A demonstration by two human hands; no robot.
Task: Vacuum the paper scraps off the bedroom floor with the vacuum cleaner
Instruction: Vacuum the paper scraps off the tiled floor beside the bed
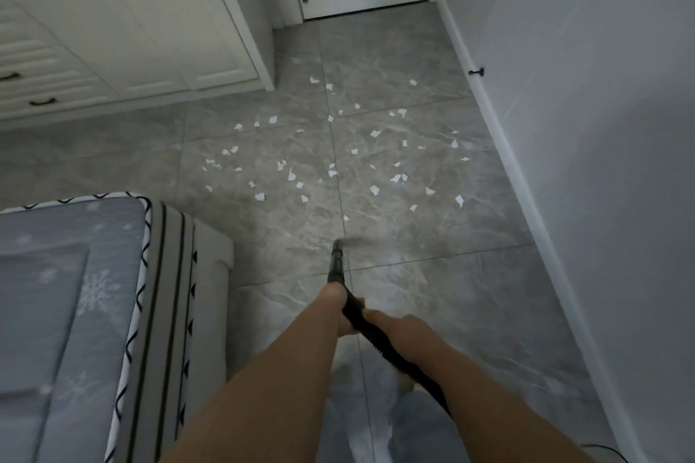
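Grey marbled floor [432, 293] tiles carry white paper scraps [331, 169], scattered ahead of the black vacuum wand [336, 263]. We grip the wand with both hands: left hand [336, 306] forward, right hand [395, 323] just behind. A bed [75, 312] lies at left.

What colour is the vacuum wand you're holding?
Black, seen in the head view: the vacuum wand runs from both hands down toward the grey floor.

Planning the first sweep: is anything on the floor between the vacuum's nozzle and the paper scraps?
Nothing visible. Bare tile lies between the nozzle and the nearest paper scraps. The bed sits off to the left, clear of that path.
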